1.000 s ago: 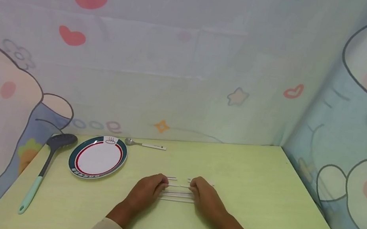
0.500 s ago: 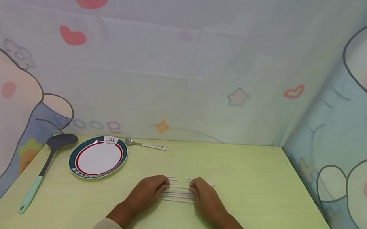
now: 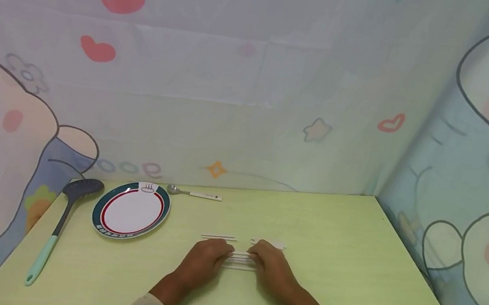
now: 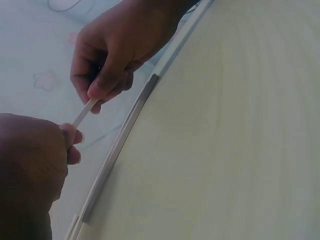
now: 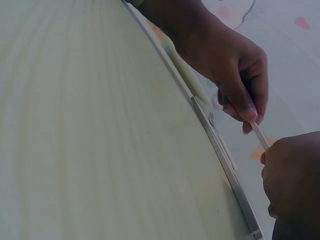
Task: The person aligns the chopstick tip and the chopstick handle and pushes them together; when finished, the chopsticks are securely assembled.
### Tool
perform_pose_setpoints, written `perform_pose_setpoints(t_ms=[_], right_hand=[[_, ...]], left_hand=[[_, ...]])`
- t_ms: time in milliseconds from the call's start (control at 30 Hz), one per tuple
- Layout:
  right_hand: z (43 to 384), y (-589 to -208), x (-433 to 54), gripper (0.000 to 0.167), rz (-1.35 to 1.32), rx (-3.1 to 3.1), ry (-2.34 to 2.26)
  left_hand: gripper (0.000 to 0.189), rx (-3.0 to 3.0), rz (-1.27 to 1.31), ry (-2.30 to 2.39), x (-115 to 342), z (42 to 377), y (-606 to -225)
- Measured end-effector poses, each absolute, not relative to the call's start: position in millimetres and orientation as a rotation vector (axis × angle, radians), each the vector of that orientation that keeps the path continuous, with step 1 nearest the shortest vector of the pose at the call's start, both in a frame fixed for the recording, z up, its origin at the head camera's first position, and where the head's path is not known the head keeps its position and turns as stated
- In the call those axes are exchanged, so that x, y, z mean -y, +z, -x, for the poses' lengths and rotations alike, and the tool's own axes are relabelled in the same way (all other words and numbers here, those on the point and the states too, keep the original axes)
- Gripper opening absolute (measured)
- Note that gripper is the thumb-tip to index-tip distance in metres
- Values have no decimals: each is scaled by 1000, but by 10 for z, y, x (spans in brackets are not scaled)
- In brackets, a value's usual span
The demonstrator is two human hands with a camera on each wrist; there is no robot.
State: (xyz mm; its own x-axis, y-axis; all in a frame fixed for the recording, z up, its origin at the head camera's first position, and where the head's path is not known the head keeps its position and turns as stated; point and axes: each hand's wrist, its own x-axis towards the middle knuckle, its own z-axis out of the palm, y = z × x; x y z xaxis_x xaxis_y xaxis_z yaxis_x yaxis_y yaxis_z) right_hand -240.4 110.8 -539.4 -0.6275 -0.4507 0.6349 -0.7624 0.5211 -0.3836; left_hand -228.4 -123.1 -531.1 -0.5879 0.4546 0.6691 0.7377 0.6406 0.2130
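My left hand (image 3: 205,263) and my right hand (image 3: 273,269) pinch the two ends of one thin white stick (image 3: 241,254) between thumb and fingers. Both wrist views show this stick (image 4: 84,114) raised off the table, a short length of it bare between the hands. Below it, more thin white sticks (image 3: 239,268) lie crosswise on the table, their ends hidden by my hands. Just beyond my left hand are short thin sticks (image 3: 219,237), and past my right hand a small white piece (image 3: 278,245) shows. A greyish bar (image 4: 120,145) lies beneath the hands in the left wrist view.
To the left lies a plate (image 3: 164,209) with a dark green rim. Beyond it is a small spoon (image 3: 205,196) with a white handle. A dark slotted turner (image 3: 53,239) with a mint handle lies near the table's left edge. Printed cloth (image 3: 255,85) hangs behind.
Both hands have drawn slightly nearer the body, the left one also rightward, carrying the pinched stick along. The short sticks beyond the left hand are now more exposed.
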Motion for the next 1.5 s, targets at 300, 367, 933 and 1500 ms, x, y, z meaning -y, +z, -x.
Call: perform_pose_setpoints(t_ms=[300, 367, 933, 1500], right_hand=[[2453, -5346, -1135, 12, -991, 2336, 934], [2474, -5357, -1174, 9, -970, 2380, 943], [2538, -5454, -1351, 6, -750, 2514, 767], [2529, -5449, -1357, 9, -747, 2541, 814]], left_hand=[[8, 2402, 825, -701, 1228, 2311, -5280], [9, 2420, 801, -693, 1257, 2323, -5299], [7, 2446, 605, -695, 1428, 2373, -5434], [6, 2485, 577, -716, 1444, 2389, -5448]])
